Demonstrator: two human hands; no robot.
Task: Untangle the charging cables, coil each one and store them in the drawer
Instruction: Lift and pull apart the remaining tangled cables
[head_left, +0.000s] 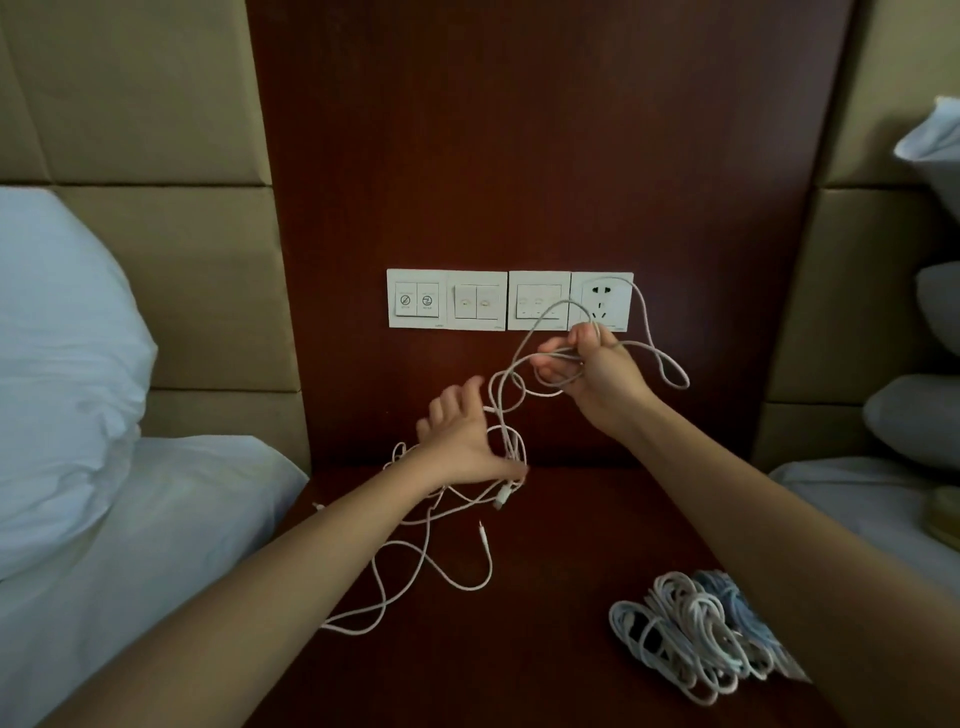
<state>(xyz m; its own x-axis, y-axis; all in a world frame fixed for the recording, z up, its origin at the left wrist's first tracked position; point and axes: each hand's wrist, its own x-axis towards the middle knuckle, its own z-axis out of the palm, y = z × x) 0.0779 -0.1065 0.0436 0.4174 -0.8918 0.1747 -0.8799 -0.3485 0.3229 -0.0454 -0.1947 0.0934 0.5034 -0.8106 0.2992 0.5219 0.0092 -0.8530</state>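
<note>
Right fingers (553, 371) – curled tight round several gathered turns of the white cable (514, 441); thumb over the top. The right hand (602, 374) is raised in front of the socket plate (602, 304), so the loose end can hang free under it. One big loop sticks out to the right of the fist.

Left hand (460, 441) – lower and nearer, fingers spread and almost straight, gripping nothing I can make out. The thumb tip is blurred against the hanging strands. Likely job: guiding or parting them, feeding the right hand's coil.

Cable, further out: from the fist it drops past the left thumb to a knot of crossings at a white connector (501, 499). From there it sprawls in slack loops (490, 569) on the dark wooden bedside top (571, 519), near and left. Not yet free. I judge the step as mid-untangle on this cable.

Coiled bundles (691, 629), white and pale blue, sit near right on the same top, partly under the right forearm. They look parked out of the way until stowing.

Drawer not in view.

Edges: white bedding (156, 519) close on the left, more pillows (924, 415) on the right, wood panel (519, 156) behind. The open room is upward and along the middle; a wide pull to the right risks dragging slack over the bundles.
</note>
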